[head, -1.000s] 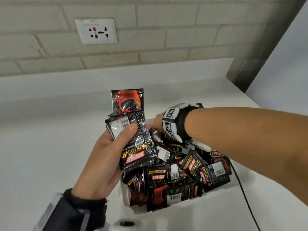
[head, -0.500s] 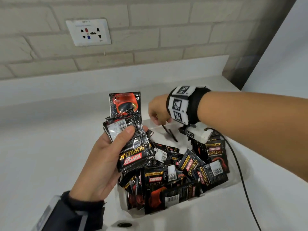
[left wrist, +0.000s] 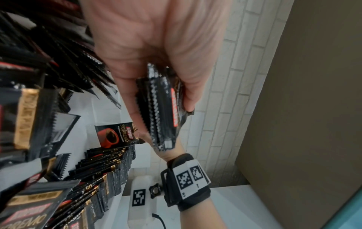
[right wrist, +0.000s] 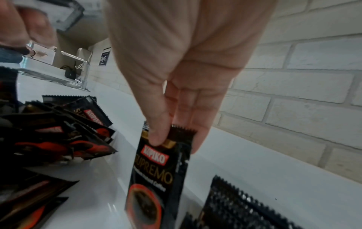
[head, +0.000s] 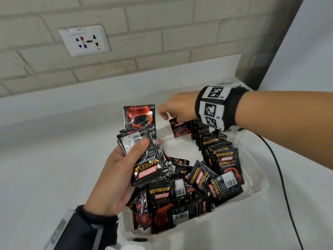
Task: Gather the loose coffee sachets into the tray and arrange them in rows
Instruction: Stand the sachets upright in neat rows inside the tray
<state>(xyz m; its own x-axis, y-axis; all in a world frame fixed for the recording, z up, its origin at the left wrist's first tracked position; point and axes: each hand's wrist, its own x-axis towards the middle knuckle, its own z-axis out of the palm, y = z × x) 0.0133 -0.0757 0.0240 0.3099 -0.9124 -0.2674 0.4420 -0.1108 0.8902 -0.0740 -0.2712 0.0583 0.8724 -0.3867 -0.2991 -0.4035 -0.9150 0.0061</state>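
A white tray (head: 252,192) on the counter holds a jumble of black Kopiko coffee sachets (head: 180,199) at its near end. A row of sachets (head: 207,141) stands on edge along its right side. My left hand (head: 115,174) grips a stack of sachets (head: 144,150) above the tray's left edge, thumb across the front; the stack (left wrist: 164,111) shows edge-on in the left wrist view. My right hand (head: 173,110) pinches one sachet (head: 180,129) by its top edge, upright at the far end of the row. The right wrist view shows that sachet (right wrist: 156,178) hanging from thumb and fingers.
A brick wall with a white socket plate (head: 84,40) runs behind the counter. A dark panel (head: 270,42) stands at the back right corner. A black cable (head: 281,174) trails from my right wrist over the counter. A sink tap (right wrist: 82,69) lies far left.
My right hand rose out of the pile, moved back and now holds a single sachet upright at the row's far end. The left hand kept its stack, nearly still.
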